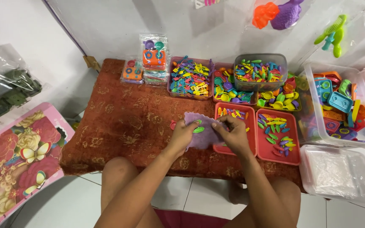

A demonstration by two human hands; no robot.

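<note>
Both hands hold a flat purple tray (203,134) above the red cloth (127,122), beside two red tubs (250,126). The left hand (185,134) pinches its edge with green pieces (198,128) at the fingertips; the right hand (233,133) grips the opposite edge.

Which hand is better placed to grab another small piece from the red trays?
Right, probably. The right hand sits at the edge of the red tray of small pieces. The left hand is farther off, its grip on the purple bag and a green piece.
</note>
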